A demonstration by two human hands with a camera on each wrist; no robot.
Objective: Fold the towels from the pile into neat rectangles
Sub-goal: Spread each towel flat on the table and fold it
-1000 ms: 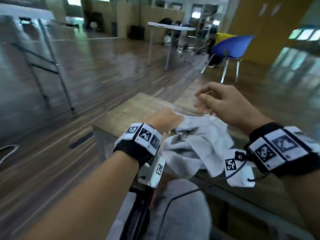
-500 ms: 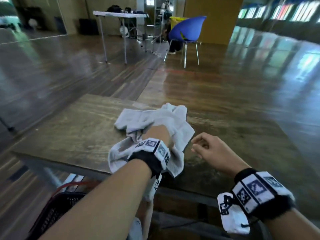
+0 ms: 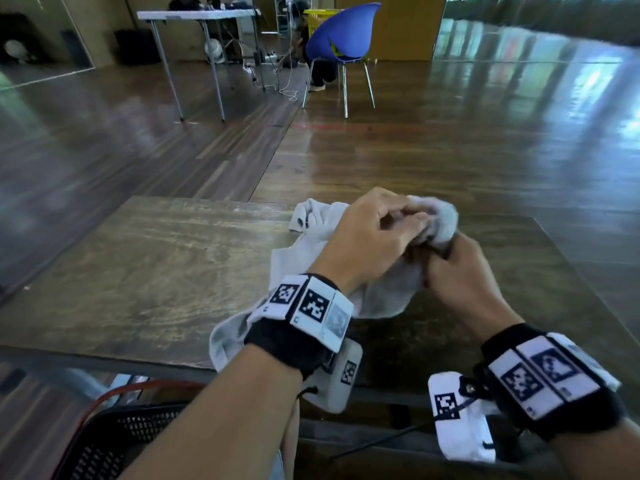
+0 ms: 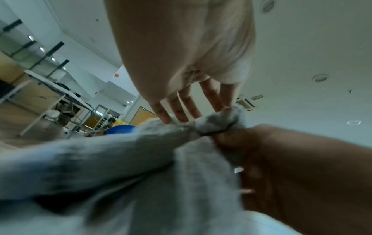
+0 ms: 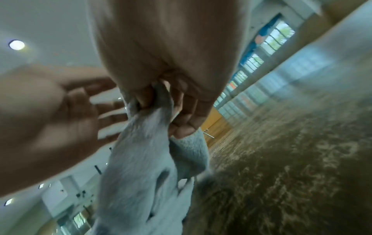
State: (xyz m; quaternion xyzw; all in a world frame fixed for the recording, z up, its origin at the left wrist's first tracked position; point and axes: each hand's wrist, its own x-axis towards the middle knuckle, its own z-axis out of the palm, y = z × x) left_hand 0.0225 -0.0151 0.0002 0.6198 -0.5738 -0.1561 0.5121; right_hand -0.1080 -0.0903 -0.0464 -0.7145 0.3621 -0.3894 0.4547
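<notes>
The right hand [image 3: 460, 271] has its grip pinched on a crumpled grey towel [image 3: 381, 296] toward 12 o'clock on the counter [image 3: 138, 271]. The left hand [image 3: 367, 237] touches it with an open grip. Nothing looks folded yet.

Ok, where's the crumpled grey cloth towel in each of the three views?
Head: crumpled grey cloth towel, centre, beneath both hands, trailing over the brown wooden table.
Left wrist: the towel fills the lower half.
Right wrist: the towel runs from centre to bottom edge.
Shared landmark: the right hand clutching its bunched end, in all three.
</notes>
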